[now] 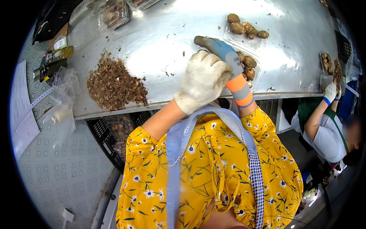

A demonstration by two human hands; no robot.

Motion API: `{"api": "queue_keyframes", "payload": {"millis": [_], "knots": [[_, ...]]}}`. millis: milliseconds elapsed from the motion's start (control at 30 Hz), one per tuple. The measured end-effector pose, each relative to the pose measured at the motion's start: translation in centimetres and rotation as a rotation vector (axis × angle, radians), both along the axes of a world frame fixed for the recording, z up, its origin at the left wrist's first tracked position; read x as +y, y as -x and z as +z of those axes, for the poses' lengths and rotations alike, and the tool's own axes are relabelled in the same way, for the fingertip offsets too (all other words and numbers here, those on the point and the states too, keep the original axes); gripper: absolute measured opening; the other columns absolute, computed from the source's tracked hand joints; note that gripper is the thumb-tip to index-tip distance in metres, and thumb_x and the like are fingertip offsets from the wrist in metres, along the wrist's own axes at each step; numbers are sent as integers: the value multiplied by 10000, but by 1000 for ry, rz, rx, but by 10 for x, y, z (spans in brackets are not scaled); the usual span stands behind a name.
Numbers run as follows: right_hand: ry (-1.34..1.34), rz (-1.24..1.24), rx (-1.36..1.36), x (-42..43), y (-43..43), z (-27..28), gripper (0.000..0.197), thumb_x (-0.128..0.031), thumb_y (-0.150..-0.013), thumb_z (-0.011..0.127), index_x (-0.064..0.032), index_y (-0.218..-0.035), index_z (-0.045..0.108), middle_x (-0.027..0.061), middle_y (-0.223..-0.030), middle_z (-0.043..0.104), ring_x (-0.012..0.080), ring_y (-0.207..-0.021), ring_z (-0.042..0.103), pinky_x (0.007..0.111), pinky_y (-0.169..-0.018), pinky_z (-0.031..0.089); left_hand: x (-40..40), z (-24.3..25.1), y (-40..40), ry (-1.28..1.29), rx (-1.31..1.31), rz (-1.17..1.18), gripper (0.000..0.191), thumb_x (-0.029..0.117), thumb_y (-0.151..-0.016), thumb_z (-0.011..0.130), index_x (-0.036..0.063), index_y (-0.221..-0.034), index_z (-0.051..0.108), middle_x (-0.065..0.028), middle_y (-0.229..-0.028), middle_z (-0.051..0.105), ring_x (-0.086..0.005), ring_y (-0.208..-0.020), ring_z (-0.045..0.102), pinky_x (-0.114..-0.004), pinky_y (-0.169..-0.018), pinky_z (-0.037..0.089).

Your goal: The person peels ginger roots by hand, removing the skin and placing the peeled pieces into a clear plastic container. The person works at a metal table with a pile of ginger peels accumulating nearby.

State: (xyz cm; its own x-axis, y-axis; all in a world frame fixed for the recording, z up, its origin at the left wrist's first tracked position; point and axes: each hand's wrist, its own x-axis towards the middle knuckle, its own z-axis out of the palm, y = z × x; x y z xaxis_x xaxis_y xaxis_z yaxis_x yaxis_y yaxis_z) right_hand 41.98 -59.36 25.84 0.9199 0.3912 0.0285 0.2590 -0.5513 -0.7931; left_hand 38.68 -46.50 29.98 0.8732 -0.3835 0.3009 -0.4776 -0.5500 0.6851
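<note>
My left hand (pixel 206 77), in a white knit glove, has curled fingers and lies against my right hand (pixel 221 50). That one wears a blue and grey coated glove with an orange and grey cuff; its brown-stained fingertips point left. What lies between the two hands is hidden. Behind my right wrist, brown corms or tubers (pixel 249 61) fill a clear plastic tray (pixel 258 67). Farther back, several more (pixel 237 28) rest in another clear tray (pixel 227 34). A heap of brown peelings (pixel 114 83) covers the metal table (pixel 160 57) on the left.
Clear clamshell packs (pixel 113 15) stand at the back left. Plastic bags (pixel 64 86) and bottles (pixel 59 54) are beyond the left edge. Black crates (pixel 107 143) sit below the front edge. At the far right a co-worker's gloved hands (pixel 331 93) are near another tray (pixel 326 63).
</note>
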Motion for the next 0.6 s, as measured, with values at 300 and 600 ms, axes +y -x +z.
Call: {"api": "queue_keyframes", "payload": {"millis": [300,600], "knots": [[454,-414,246,-68,18,6,375,-404,-817,663,-55,-944,614,134,-874,670,295,-750,653,376,-636,506,8,-12,9,233,527,-5,138,64,-827,611,42,-953,663,-91,-938,644,-228,-918,628,-319,-814,507],[532,-512,22,-75,32,-46,442,-388,-771,712,-48,-1008,557,153,-941,635,317,-784,643,415,-660,509,10,-25,6,134,572,-14,155,121,-869,598,63,-988,679,-102,-995,652,-233,-932,637,-327,-822,508]]}}
